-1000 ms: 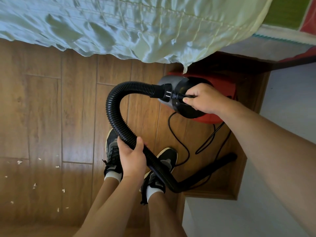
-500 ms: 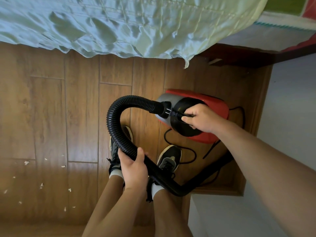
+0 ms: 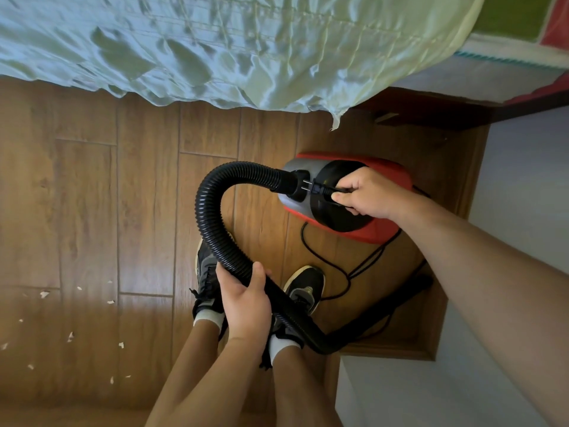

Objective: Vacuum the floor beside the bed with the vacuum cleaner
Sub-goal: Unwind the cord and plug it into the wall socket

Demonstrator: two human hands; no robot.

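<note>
The vacuum cleaner [image 3: 389, 175] has a red and grey body with a black top and sits low over the wooden floor [image 3: 86, 211] near the bed's corner. My right hand [image 3: 369, 194] grips the handle on its top, and the power plug [image 3: 312, 189] sticks out of that fist. A black ribbed hose [image 3: 209, 208] curves from the body's front down to my left hand [image 3: 246, 300], which grips it above my feet. The black wand [image 3: 385, 315] runs on to the right, close to the floor. I cannot tell whether the body touches the floor.
A pale green bed cover [image 3: 246, 47] hangs over the floor along the top. Small white scraps [image 3: 44, 293] are scattered on the boards at the lower left. The black cord [image 3: 348, 272] loops beside my shoes [image 3: 304, 288]. A white wall [image 3: 523, 195] closes off the right.
The vacuum cleaner has come out from under the bed's edge towards me, in my right hand. My left hand keeps its grip on the hose.
</note>
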